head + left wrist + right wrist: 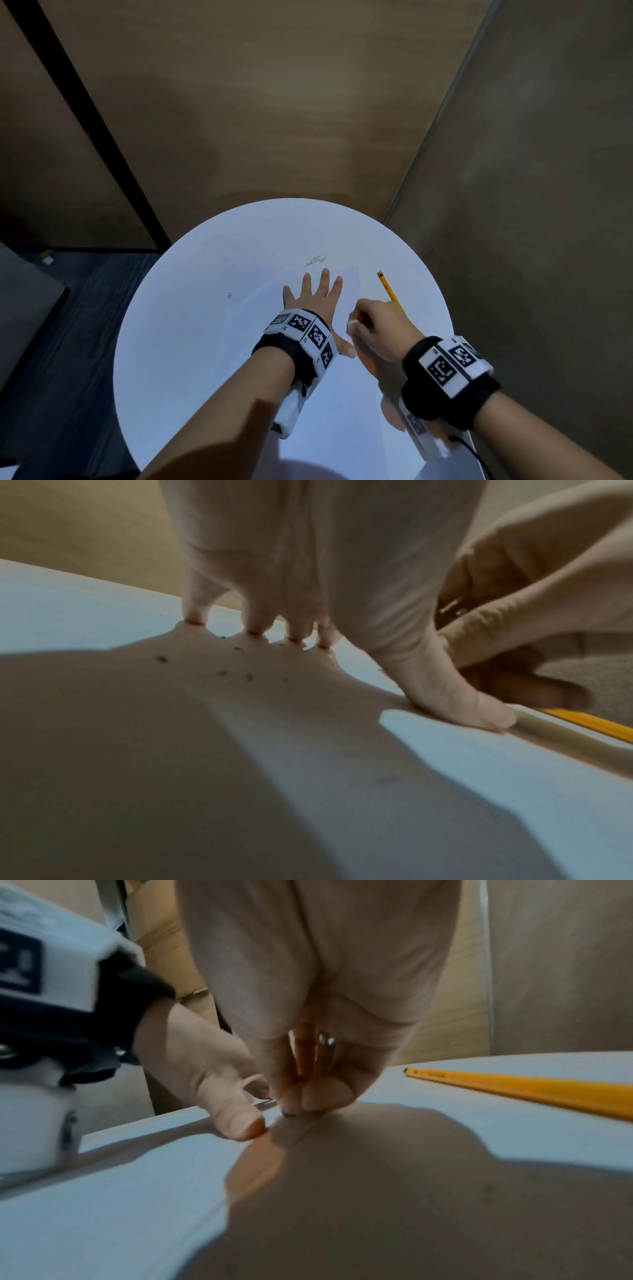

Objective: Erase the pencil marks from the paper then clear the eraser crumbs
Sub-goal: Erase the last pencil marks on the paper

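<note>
The left hand (310, 296) lies spread flat on the paper (253, 284), pinning it to the round surface (191, 342). Just beside its thumb, the right hand (380, 329) pinches the eraser (352, 323) against the sheet, so rubbing looks under way. Crumbs (315, 260) past the left fingertips are not yet cleared.

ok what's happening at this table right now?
A person is erasing pencil marks from a sheet of paper on a round white table. The left hand lies flat with fingers spread, pinning the sheet. The right hand pinches a small white eraser at the sheet's right edge. A yellow pencil lies on the table just beyond it. Dark crumbs sit past the left fingertips, not yet cleared.
</note>
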Tool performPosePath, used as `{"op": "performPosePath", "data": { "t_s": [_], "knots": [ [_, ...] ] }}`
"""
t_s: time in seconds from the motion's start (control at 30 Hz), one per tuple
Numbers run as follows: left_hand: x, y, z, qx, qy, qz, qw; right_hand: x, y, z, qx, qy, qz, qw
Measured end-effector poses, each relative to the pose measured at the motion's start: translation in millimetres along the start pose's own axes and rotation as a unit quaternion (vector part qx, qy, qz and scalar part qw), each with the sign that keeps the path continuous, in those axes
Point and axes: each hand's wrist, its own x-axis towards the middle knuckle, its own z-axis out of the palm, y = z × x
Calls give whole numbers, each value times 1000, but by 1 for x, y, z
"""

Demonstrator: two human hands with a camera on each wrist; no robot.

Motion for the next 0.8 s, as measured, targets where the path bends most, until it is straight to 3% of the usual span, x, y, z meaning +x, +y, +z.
{"op": "performPosePath", "data": {
  "t_s": [0.17, 0.37, 0.57, 0.8],
  "knots": [
    [1, -2, -7, -16, -4, -3, 1000, -4, 0, -10, -27, -96, 2, 995],
    [2, -2, -22, -1, 32, -22, 999, 30, 6, -17, 74, 80, 76, 991],
    [7, 4, -27, 28, 16, -32, 999, 68, 0, -12, 26, 112, 110, 987],
    [11, 5, -28, 33, 16, -26, 999, 45, 6, -12, -23, 3, 40, 999]
  ]
}}
